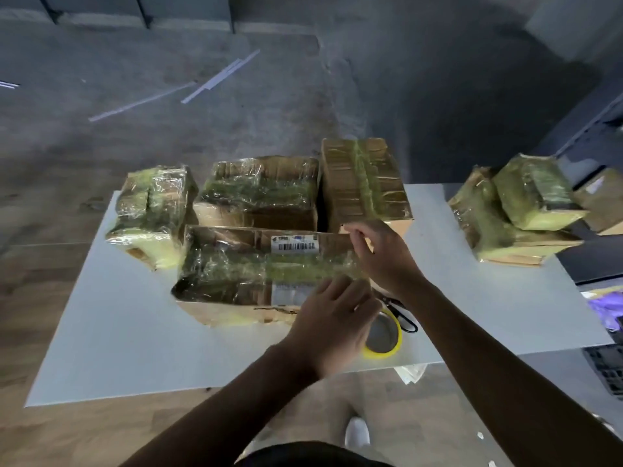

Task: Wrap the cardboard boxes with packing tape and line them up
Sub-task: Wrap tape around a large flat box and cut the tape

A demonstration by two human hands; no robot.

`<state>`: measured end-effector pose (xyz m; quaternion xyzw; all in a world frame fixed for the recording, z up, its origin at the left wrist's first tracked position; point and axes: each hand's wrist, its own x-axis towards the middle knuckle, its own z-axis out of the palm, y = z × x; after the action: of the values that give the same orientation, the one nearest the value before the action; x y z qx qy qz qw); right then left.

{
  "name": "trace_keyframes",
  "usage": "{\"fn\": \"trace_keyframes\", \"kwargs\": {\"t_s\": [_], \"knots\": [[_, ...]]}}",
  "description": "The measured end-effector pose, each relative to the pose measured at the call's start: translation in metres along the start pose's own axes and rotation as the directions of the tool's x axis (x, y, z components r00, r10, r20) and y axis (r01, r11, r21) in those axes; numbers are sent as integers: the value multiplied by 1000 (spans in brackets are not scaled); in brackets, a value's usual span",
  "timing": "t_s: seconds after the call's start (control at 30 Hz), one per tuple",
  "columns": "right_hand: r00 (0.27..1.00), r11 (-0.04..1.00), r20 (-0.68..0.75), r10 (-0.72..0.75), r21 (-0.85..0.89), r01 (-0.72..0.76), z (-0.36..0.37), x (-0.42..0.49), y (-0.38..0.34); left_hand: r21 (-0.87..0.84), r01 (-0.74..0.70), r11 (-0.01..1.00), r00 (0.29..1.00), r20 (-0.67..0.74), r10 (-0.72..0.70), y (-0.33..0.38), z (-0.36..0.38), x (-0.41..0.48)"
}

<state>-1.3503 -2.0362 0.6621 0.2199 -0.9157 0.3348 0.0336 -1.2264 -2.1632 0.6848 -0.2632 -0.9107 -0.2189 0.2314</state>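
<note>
The long brown cardboard box with a barcode label [266,264] lay closed on the white table [118,332], its contents hidden. At its right end the right hand [381,257] pinched the upper edge, probably to seat tape. Beside its near right corner the left hand [333,321] covered the yellow tape roll [387,342]; whether it gripped the roll could not be told. Three tape-wrapped cardboard boxes [259,193] stood in a row behind it.

- Nearest on the bench [118,332]: long box [242,274].
- Behind it, row of three: small box [151,214] left, middle box [259,193], tall box [364,180] right.
- Far right edge: top box [536,193] stacked on bottom box [488,230].
- Before the long box's right end: tape roll [387,335], scissors [406,318] just right of it.
</note>
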Motion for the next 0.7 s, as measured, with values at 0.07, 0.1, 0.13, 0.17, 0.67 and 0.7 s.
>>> {"fn": "trace_keyframes", "kwargs": {"t_s": [0.07, 0.1, 0.13, 0.17, 0.67, 0.7], "knots": [[999, 999, -39, 32, 21, -32, -8, -12, 18, -65, -41, 997, 998, 45, 44, 22, 21, -3], [998, 997, -17, 65, 36, -65, -10, -20, 27, -98, -31, 995, 994, 102, 41, 32, 32, -5], [995, 994, 24, 99, 50, -100, -12, -28, 37, -115, 15, 993, 982, 187, 6, 41, 44, -6], [989, 989, 74, 128, 61, -132, -12, -36, 45, -108, 94, 990, 961, 270, -62, 47, 58, -7], [691, 842, 483, 538, -358, -405, 22, -111, 135, 326, 332, 885, 553, 693, -463, 51, 165, -28], [677, 839, 497, 543, -350, -416, 24, -112, 137, 281, 388, 878, 555, 689, -465, 53, 161, -20]]}}
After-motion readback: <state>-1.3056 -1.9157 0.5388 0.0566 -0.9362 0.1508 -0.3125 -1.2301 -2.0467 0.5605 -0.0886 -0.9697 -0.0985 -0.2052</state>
